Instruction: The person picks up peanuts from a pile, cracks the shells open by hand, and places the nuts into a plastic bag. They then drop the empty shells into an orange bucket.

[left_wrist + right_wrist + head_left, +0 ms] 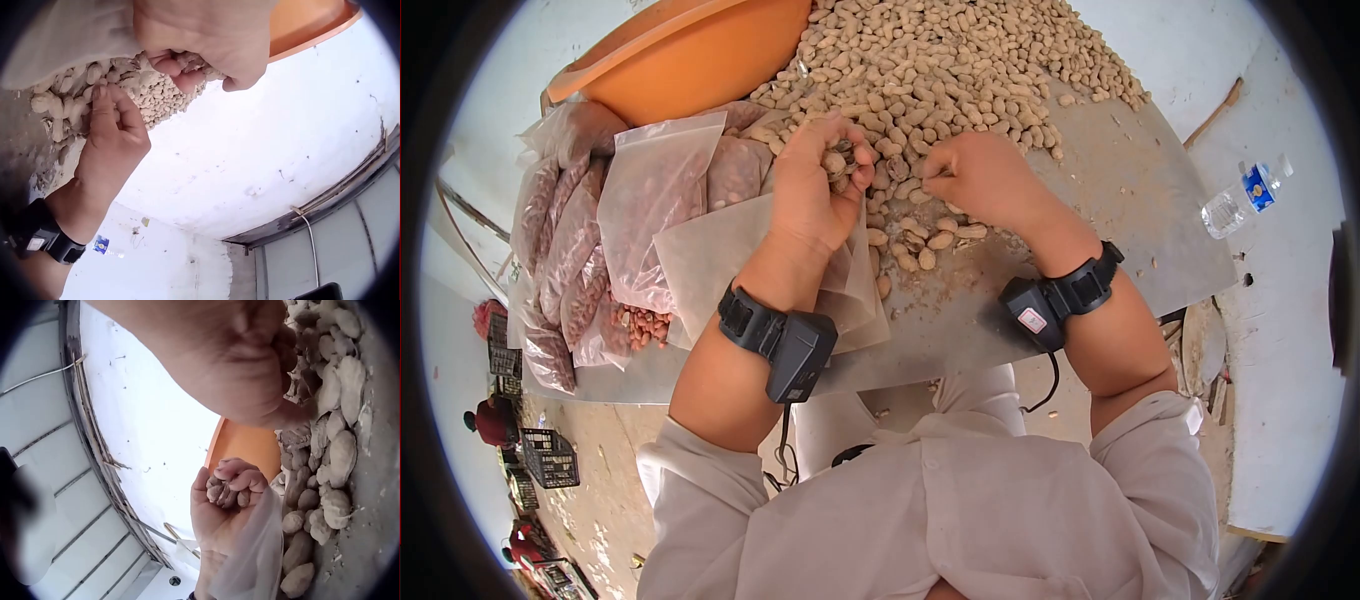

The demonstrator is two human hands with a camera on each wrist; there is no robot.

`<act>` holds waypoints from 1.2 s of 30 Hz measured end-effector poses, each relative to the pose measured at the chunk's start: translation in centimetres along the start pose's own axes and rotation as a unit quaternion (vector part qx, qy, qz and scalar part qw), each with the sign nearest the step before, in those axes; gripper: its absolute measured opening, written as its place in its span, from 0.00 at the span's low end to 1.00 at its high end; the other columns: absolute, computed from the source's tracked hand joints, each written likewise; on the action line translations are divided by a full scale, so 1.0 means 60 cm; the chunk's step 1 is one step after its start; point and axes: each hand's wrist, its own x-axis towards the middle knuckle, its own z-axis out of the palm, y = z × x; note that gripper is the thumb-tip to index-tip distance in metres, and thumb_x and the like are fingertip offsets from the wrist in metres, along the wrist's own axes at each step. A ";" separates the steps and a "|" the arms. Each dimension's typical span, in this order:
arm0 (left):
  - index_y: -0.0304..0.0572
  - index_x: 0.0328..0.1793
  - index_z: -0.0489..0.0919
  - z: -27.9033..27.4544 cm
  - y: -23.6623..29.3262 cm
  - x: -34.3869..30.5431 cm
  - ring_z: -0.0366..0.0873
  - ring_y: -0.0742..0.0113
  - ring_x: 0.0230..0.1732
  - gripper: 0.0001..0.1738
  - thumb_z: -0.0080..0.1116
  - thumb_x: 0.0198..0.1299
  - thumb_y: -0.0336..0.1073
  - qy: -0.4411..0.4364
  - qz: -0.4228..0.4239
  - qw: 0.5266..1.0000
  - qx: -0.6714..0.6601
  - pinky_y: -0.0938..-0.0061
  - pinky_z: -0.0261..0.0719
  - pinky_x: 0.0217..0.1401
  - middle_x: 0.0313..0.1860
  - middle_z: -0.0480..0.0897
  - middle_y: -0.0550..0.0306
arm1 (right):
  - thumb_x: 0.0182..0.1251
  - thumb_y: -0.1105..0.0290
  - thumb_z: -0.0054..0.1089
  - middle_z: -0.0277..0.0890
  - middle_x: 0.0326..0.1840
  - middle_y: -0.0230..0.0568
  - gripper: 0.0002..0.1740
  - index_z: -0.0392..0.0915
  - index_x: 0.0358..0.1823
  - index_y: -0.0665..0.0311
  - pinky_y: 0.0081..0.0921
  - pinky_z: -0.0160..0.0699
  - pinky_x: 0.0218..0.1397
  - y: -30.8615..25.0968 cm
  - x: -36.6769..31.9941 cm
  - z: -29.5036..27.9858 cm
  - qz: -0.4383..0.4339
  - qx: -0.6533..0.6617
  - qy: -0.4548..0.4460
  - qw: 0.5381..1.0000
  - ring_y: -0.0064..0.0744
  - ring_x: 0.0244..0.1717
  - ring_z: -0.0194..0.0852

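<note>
My left hand [815, 185] holds several unshelled peanuts [228, 492] in its curled fingers, palm turned up, over the near edge of the peanut pile [960, 70]. To its right, my right hand [990, 180] reaches down to the loose peanuts [915, 240] in front of the pile. Its fingers are bent, with thumb and fingertips right at the shells in the left wrist view; I cannot tell whether a peanut is pinched between them. Under the left wrist lies an empty-looking clear plastic bag [725, 245].
Filled bags of reddish peanut kernels [565, 250] lie left on the grey table [1120, 210], some loose kernels [645, 325] beside them. An orange basin [690, 60] stands behind. A plastic bottle [1245, 200] shows at far right. People and black crates [548, 457] are at lower left.
</note>
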 end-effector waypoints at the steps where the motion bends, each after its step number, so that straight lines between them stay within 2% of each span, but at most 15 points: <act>1: 0.42 0.31 0.70 0.000 0.000 0.000 0.73 0.67 0.27 0.07 0.50 0.59 0.35 0.005 -0.007 1.000 -0.008 0.77 0.73 0.27 0.29 0.74 0.56 | 0.48 0.67 0.61 0.77 0.27 0.43 0.12 0.80 0.36 0.58 0.35 0.74 0.35 -0.007 -0.002 -0.002 0.008 -0.073 -0.021 0.997 0.43 0.31 0.77; 4: 0.43 0.30 0.69 -0.001 0.002 -0.001 0.75 0.65 0.29 0.07 0.49 0.59 0.37 0.011 -0.024 0.999 -0.032 0.77 0.73 0.26 0.29 0.75 0.56 | 0.47 0.68 0.60 0.78 0.30 0.45 0.11 0.79 0.35 0.60 0.38 0.75 0.38 -0.020 -0.006 0.001 -0.009 -0.126 -0.015 0.992 0.47 0.35 0.76; 7: 0.43 0.29 0.69 -0.004 0.005 -0.001 0.75 0.63 0.30 0.09 0.50 0.58 0.38 0.001 -0.033 0.998 -0.050 0.76 0.74 0.27 0.30 0.75 0.54 | 0.46 0.70 0.59 0.77 0.31 0.46 0.10 0.77 0.34 0.62 0.39 0.75 0.38 -0.019 -0.009 0.005 0.003 -0.103 0.024 0.994 0.48 0.36 0.76; 10: 0.42 0.29 0.68 -0.004 0.006 -0.003 0.74 0.61 0.31 0.10 0.50 0.58 0.38 0.000 -0.037 0.997 -0.060 0.76 0.74 0.28 0.32 0.74 0.53 | 0.47 0.71 0.57 0.77 0.31 0.48 0.10 0.75 0.33 0.64 0.41 0.74 0.38 -0.023 -0.005 -0.002 0.036 -0.125 -0.014 0.991 0.49 0.37 0.76; 13: 0.44 0.28 0.69 0.000 0.004 -0.004 0.74 0.63 0.29 0.09 0.50 0.58 0.37 0.006 -0.045 0.997 -0.066 0.78 0.72 0.25 0.29 0.75 0.55 | 0.46 0.72 0.57 0.76 0.30 0.50 0.09 0.74 0.31 0.66 0.42 0.73 0.36 -0.015 -0.004 0.006 0.018 -0.131 -0.023 0.991 0.51 0.35 0.75; 16: 0.42 0.31 0.71 -0.009 0.002 0.003 0.73 0.65 0.29 0.06 0.50 0.59 0.35 -0.008 -0.055 0.997 -0.058 0.79 0.71 0.25 0.30 0.74 0.55 | 0.48 0.71 0.57 0.76 0.26 0.46 0.07 0.72 0.28 0.67 0.34 0.71 0.28 0.002 -0.001 0.013 -0.023 -0.055 0.067 0.996 0.43 0.26 0.74; 17: 0.41 0.34 0.72 -0.013 0.002 0.005 0.72 0.66 0.29 0.05 0.50 0.59 0.33 -0.018 -0.054 0.997 -0.044 0.79 0.71 0.26 0.31 0.74 0.54 | 0.49 0.71 0.57 0.75 0.24 0.43 0.06 0.72 0.27 0.66 0.30 0.68 0.25 0.004 0.001 0.010 0.026 0.119 0.076 0.990 0.38 0.23 0.72; 18: 0.39 0.36 0.73 -0.011 0.003 0.004 0.71 0.66 0.29 0.04 0.50 0.59 0.31 -0.028 -0.052 0.998 -0.029 0.80 0.71 0.27 0.32 0.73 0.54 | 0.50 0.72 0.57 0.74 0.23 0.40 0.06 0.72 0.26 0.66 0.27 0.65 0.23 0.000 0.003 0.000 0.075 0.289 0.082 0.951 0.33 0.21 0.69; 19: 0.38 0.38 0.74 -0.008 0.002 0.001 0.71 0.68 0.28 0.04 0.51 0.58 0.30 -0.030 -0.044 0.999 0.000 0.81 0.70 0.26 0.31 0.74 0.56 | 0.51 0.72 0.56 0.73 0.21 0.37 0.05 0.71 0.25 0.65 0.23 0.62 0.20 -0.002 0.005 -0.005 0.122 0.450 0.085 0.881 0.28 0.18 0.66; 20: 0.37 0.39 0.75 -0.002 -0.001 -0.006 0.72 0.70 0.27 0.05 0.52 0.58 0.29 -0.033 -0.036 0.998 0.030 0.82 0.69 0.24 0.30 0.74 0.58 | 0.52 0.72 0.56 0.71 0.21 0.35 0.04 0.72 0.26 0.65 0.20 0.60 0.20 0.000 0.004 -0.004 0.103 0.555 0.057 0.824 0.24 0.18 0.64; 22: 0.36 0.42 0.76 0.012 -0.009 -0.016 0.72 0.73 0.26 0.07 0.55 0.57 0.28 -0.050 -0.014 0.993 0.103 0.84 0.68 0.23 0.28 0.75 0.61 | 0.55 0.74 0.54 0.69 0.22 0.31 0.02 0.72 0.28 0.64 0.15 0.54 0.19 0.004 0.002 -0.001 0.060 0.737 -0.001 0.673 0.17 0.17 0.58; 25: 0.37 0.45 0.78 0.020 -0.024 -0.021 0.72 0.77 0.25 0.10 0.59 0.56 0.30 -0.078 0.026 0.977 0.195 0.85 0.68 0.24 0.27 0.76 0.63 | 0.58 0.76 0.52 0.69 0.23 0.32 0.02 0.71 0.32 0.64 0.15 0.54 0.18 -0.015 0.003 0.016 0.057 0.766 0.005 0.640 0.17 0.16 0.58; 28: 0.37 0.44 0.79 0.016 -0.030 -0.020 0.72 0.79 0.26 0.10 0.61 0.56 0.31 -0.081 0.055 0.974 0.203 0.87 0.69 0.25 0.28 0.77 0.63 | 0.59 0.76 0.53 0.72 0.26 0.32 0.06 0.71 0.38 0.66 0.14 0.55 0.19 -0.020 -0.001 0.033 0.036 0.782 0.003 0.622 0.16 0.17 0.58; 34: 0.37 0.44 0.79 0.017 -0.026 -0.023 0.72 0.79 0.26 0.09 0.60 0.57 0.31 -0.083 0.072 0.973 0.202 0.87 0.69 0.26 0.29 0.78 0.62 | 0.58 0.75 0.58 0.74 0.29 0.34 0.12 0.74 0.43 0.69 0.12 0.56 0.21 -0.026 -0.004 0.023 0.041 0.728 0.025 0.684 0.14 0.19 0.60; 36: 0.36 0.43 0.79 0.019 -0.026 -0.024 0.72 0.78 0.27 0.09 0.59 0.57 0.31 -0.078 0.076 0.972 0.207 0.87 0.68 0.27 0.29 0.78 0.62 | 0.58 0.75 0.58 0.74 0.29 0.33 0.11 0.75 0.43 0.69 0.12 0.55 0.21 -0.029 -0.005 0.020 0.056 0.691 0.035 0.720 0.13 0.19 0.59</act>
